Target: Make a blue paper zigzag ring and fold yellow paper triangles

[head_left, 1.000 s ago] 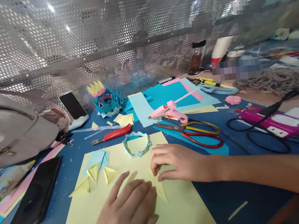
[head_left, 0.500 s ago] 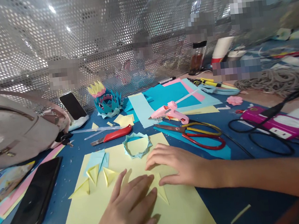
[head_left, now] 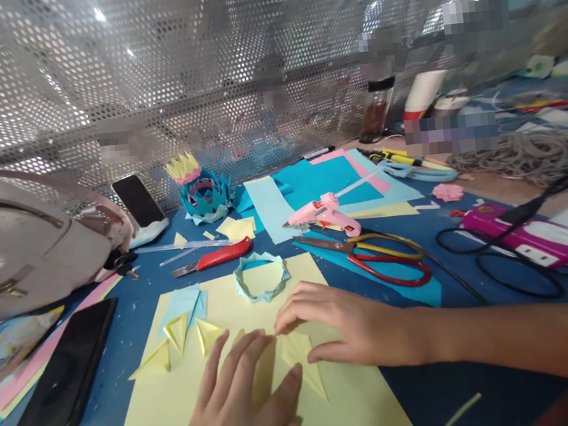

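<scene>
A folded yellow paper triangle (head_left: 301, 359) lies on a large yellow sheet (head_left: 353, 407) on the blue table. My right hand (head_left: 340, 325) presses flat on its upper right part, fingers pointing left. Just left of the fold, my left hand (head_left: 241, 398) hovers over the sheet with its fingers spread and holds nothing. Three small yellow folded triangles (head_left: 178, 337) and light blue paper pieces (head_left: 185, 301) lie at the sheet's left. A light blue paper ring (head_left: 261, 275) rests at the sheet's far edge.
Red-handled scissors (head_left: 379, 257), a pink glue gun (head_left: 322, 215) and a red utility knife (head_left: 218, 254) lie beyond the sheet. A black phone (head_left: 62, 382) and a grey bag (head_left: 20, 245) sit at left. A paper crown (head_left: 201, 191), black cable (head_left: 510, 265) and perforated metal wall (head_left: 199, 67) are behind.
My left hand lifted off the fold and drew back toward me, fingers spreading. More of the yellow triangle shows now. My right hand stayed pressing on it.
</scene>
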Demonstrator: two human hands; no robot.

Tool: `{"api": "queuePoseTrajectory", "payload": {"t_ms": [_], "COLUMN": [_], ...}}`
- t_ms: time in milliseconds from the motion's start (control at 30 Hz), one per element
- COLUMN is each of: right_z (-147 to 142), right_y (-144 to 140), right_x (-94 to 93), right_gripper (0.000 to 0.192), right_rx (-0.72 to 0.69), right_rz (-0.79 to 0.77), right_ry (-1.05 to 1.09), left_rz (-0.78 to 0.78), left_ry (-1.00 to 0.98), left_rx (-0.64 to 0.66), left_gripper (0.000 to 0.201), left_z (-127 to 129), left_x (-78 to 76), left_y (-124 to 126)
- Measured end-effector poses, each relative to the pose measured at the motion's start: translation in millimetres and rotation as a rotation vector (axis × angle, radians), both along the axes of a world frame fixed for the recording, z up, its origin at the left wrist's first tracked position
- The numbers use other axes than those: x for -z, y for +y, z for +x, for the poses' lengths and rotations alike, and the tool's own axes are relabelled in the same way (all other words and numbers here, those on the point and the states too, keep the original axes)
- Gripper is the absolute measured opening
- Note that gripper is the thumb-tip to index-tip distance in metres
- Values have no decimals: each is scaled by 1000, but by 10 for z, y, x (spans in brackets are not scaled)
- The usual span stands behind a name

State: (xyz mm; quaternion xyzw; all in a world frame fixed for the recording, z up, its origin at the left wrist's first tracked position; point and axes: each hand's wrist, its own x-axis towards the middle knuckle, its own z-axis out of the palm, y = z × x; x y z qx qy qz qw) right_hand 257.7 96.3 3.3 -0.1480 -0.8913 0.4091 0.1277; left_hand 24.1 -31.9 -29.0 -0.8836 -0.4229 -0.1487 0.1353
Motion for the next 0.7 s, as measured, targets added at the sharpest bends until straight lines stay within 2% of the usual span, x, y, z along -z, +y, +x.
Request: {"api": "queuePoseTrajectory", "payload": {"t_ms": [200, 700], "right_z": [7, 5], "right_y": [-8, -17], "right_x": [1, 3], "right_gripper": [33, 28], "right_rx": [31, -57], "right_rz": [10, 40], "right_ry": [-28, 34], "left_rz": [76, 68], "left_ry": [98, 44], "left_rx": [44, 131], "left_gripper": [47, 41], "left_z": [-50, -57], "left_x": [57, 41], "left_y": [8, 63]}}
